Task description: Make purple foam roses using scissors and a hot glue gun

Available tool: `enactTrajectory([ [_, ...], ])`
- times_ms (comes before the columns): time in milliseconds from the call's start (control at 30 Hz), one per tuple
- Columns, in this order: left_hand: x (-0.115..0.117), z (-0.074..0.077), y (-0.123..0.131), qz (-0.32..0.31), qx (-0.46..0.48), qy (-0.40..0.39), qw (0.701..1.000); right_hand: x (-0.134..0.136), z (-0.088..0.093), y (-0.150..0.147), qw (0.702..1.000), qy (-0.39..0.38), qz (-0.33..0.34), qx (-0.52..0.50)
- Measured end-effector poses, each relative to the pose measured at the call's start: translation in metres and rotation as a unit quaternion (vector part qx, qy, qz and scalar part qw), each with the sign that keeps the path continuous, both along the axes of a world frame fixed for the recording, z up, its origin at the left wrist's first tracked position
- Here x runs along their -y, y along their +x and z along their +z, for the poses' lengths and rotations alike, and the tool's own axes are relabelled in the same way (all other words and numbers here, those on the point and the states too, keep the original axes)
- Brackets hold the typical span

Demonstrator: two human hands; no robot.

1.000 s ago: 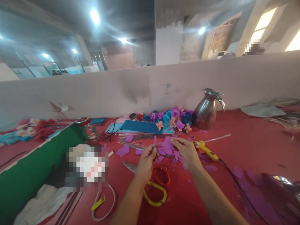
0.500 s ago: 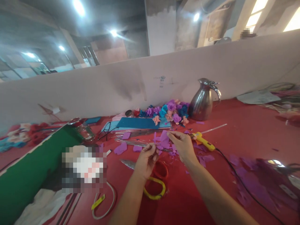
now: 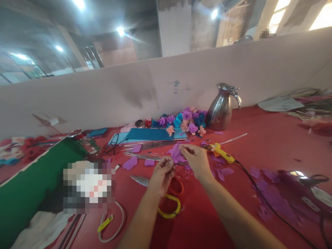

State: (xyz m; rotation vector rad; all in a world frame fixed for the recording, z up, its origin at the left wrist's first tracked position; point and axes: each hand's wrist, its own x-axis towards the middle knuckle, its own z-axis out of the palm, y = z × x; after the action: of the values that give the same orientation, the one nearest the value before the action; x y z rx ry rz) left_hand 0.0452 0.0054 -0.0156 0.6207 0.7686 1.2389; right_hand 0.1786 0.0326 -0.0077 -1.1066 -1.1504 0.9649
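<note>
A piece of purple crepe paper (image 3: 177,154) is held up between my two hands over the red table. My left hand (image 3: 161,176) is closed in a pinch at its lower left edge; the exact grip is partly hidden by the fingers. My right hand (image 3: 197,160) pinches its right edge between thumb and fingers. Below my left hand lie scissors with red and yellow handles (image 3: 169,207), blade pointing left. Loose purple paper pieces (image 3: 130,163) lie left of the hands. A yellow glue gun (image 3: 223,154) rests to the right, a clear stick at its far end.
Paper flowers (image 3: 187,121) are heaped by the wall beside a steel jug (image 3: 221,109). Blue sheets (image 3: 151,134), glasses (image 3: 114,143) and a glass jar (image 3: 88,143) are at the back left. A green panel (image 3: 31,176) stands left. A black cord (image 3: 261,197) crosses the right side.
The purple paper has come against my left fingertips, where a narrow upright purple strip showed apart from it before. The whole view has shifted slightly.
</note>
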Motion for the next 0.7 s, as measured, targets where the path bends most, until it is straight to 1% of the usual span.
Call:
enactTrajectory([
  [200, -0.0015, -0.0015, 0.0002, 0.019, 0.003, -0.002, 1.0, 0.0024, 0.0005, -0.0029, 1.0, 0.003, 0.003, 0.005],
  [467, -0.0008, 0.0015, 0.0028, 0.05, -0.005, -0.023, 0.998, 0.004, 0.0027, -0.0035, 1.0, 0.0, 0.006, 0.01],
  [700, -0.0008, 0.0036, 0.0044, 0.073, -0.028, -0.016, 0.997, 0.0055, 0.0028, -0.0039, 1.0, -0.003, 0.017, -0.016],
])
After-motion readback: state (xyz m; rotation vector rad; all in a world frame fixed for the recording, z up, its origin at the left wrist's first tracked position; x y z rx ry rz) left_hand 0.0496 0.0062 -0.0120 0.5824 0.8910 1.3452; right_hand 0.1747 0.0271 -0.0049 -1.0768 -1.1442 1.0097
